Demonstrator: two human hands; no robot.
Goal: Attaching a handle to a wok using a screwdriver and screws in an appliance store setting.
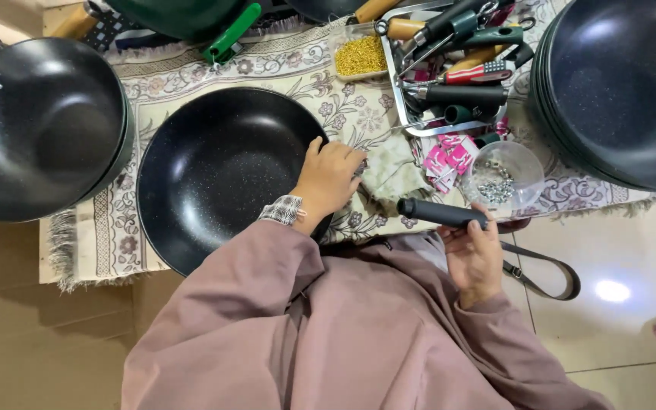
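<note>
A black speckled wok pan (pixel 214 171) lies on a patterned floor mat (pixel 343 114) in front of me. My left hand (pixel 329 178) grips the pan's right rim, fingers curled over a small metal bracket there. My right hand (pixel 474 254) holds a black handle (pixel 438 212) lying level, its rounded end pointing left toward the pan. A gap of mat separates the handle tip from the left hand.
A stack of black pans (pixel 39 125) sits at left, another stack (pixel 620 87) at right. A metal tray of tools (pixel 457 68), a box of gold screws (pixel 360 57), a clear bowl of metal nuts (pixel 501 178) and pink packets (pixel 443 159) lie beyond my hands. A strap (pixel 544 269) rests on the tiled floor.
</note>
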